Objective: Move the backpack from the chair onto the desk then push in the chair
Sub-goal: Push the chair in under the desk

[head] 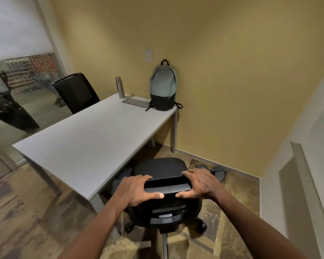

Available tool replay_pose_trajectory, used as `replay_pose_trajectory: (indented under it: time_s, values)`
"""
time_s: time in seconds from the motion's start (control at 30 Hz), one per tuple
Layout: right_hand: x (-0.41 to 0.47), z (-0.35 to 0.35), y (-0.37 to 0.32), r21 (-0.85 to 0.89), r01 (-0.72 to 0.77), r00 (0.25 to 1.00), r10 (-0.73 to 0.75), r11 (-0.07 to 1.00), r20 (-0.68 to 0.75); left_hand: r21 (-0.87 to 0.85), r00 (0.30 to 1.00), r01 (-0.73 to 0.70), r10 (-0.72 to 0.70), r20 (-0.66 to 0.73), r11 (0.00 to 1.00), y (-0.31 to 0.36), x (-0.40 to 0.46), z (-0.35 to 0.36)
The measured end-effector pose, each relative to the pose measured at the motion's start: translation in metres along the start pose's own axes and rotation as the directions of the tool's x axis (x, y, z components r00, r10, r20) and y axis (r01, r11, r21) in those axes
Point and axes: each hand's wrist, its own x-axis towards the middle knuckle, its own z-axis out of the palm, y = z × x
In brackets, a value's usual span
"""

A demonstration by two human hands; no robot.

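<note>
Both hands, left and right, grip pressed around the black office chair's backrest; the grey-green fabric backpack stands on the white bench.

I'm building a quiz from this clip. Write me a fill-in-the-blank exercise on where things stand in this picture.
1. The backpack stands upright on the ____, leaning against the yellow wall.
2. The left hand and the right hand both grip the top of the backrest of the near ____.
3. The metal bottle stands to the ____ of the backpack in the picture.
4. The near chair's seat holds ____.

Missing words: desk; chair; left; nothing
</note>
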Motion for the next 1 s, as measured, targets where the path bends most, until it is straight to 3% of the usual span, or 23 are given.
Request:
replay_pose_trajectory:
  time_s: [0.7, 1.0]
  values:
    - [0.161, -0.001, 0.140, 0.052, 0.174, 0.978, -0.179, 0.983, 0.108, -0.064, 0.930, 0.323, -0.329, -0.166, 0.944, 0.038, 0.142, -0.015]
    - [0.226, -0.002, 0.166, 0.078, 0.137, 0.967, -0.150, 0.988, 0.205, -0.108, 0.915, 0.359, -0.373, -0.157, 0.927, 0.026, 0.198, -0.026]
